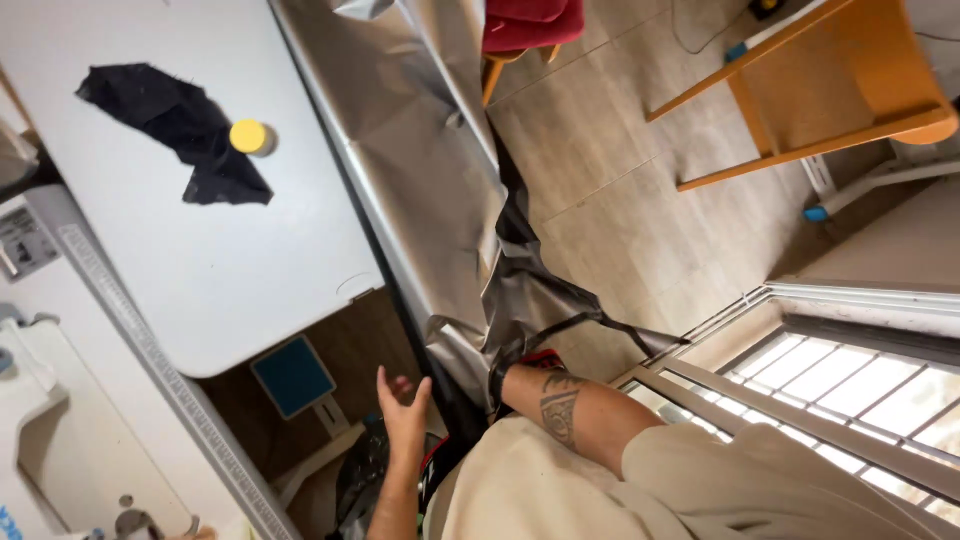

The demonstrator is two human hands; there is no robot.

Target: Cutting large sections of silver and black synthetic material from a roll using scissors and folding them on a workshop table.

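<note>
Silver fabric (pixel 420 150): a shiny sheet draped over the far edge of the white table (pixel 200 260). It falls in creased folds to the wooden floor (pixel 620 200), with a dark underside showing at the lower folds.
Right hand (pixel 506 374): reaches into the bunched lower folds on a tattooed forearm. The fingers are buried in the cloth, so whether they are closed on it cannot be told.
Left hand (pixel 405 418): raised just beside the folds, palm open, fingers spread, holding nothing and touching nothing.
Step in hand: judged to be gathering the hanging end of the sheet.
Next move calls for: the free hand to take a fold close to the other, so the slippery sheet lifts evenly without dragging.
Table top: a black cloth scrap (pixel 185 125) with a yellow round cap (pixel 248 136) on it, well apart from both hands.
</note>
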